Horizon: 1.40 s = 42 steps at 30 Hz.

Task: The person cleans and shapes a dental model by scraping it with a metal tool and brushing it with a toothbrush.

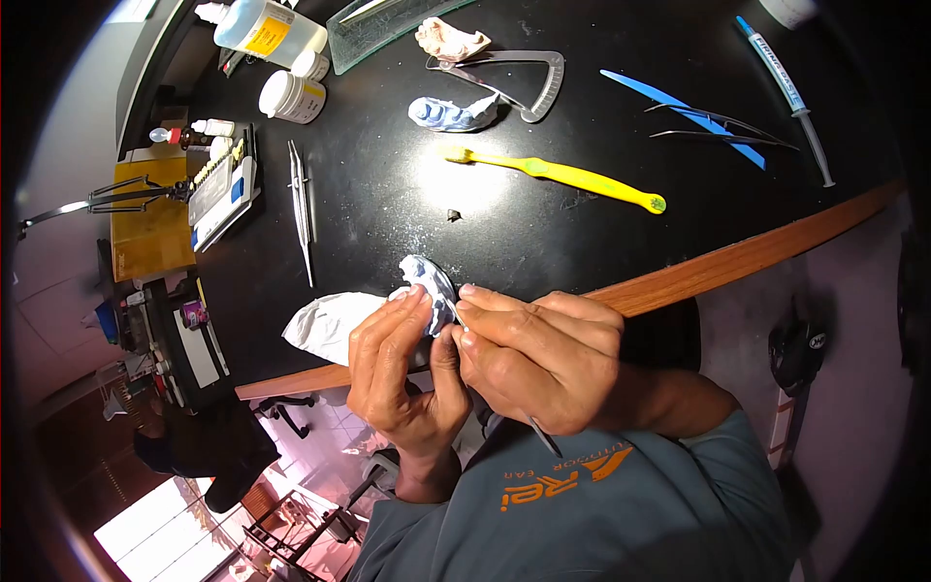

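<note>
A blue and white dental model (419,270) is pinched between the fingers of my left hand (398,364), above the near edge of the black table. My right hand (543,354) is closed round a thin metal tool (545,438), whose shaft shows below the palm; its tip is at the model's right side. Under my left hand lies a crumpled white cloth or tissue (325,325). White powder and a small dark bit (454,215) lie on the table beyond the model.
Farther back are a yellow toothbrush (582,181), another blue-white model (451,114), a pinkish model (451,41) and a clear gauge (545,92). Tweezers (301,209) lie left, with jars (291,95) behind. A blue strip (669,112), more tweezers and a syringe (781,82) lie right.
</note>
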Available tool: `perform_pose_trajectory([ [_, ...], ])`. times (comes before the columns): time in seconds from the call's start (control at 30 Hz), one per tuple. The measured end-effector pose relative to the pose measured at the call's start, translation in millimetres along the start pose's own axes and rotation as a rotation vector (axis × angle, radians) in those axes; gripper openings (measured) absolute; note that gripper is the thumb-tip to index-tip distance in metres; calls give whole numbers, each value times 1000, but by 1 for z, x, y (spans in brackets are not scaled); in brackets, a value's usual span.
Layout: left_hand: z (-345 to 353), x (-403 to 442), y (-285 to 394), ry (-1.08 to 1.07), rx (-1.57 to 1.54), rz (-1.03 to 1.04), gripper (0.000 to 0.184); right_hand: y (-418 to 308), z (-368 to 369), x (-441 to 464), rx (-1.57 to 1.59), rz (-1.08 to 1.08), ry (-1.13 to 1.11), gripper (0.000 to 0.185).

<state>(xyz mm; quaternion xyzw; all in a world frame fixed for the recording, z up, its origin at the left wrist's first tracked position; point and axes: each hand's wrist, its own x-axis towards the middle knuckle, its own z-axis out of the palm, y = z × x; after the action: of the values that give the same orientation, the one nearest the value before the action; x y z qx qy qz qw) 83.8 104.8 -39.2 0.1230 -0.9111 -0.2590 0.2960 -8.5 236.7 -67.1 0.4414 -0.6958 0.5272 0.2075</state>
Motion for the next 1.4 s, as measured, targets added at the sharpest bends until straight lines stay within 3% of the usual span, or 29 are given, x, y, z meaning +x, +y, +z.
perform_pose_trajectory([
  [0.3,2,-1,-1,20,-14,8,28,2,4,-5,2,-45,85,9],
  [1.4,2,-2,-1,23,-9,5,30,-3,2,2,-9,40,35,10],
])
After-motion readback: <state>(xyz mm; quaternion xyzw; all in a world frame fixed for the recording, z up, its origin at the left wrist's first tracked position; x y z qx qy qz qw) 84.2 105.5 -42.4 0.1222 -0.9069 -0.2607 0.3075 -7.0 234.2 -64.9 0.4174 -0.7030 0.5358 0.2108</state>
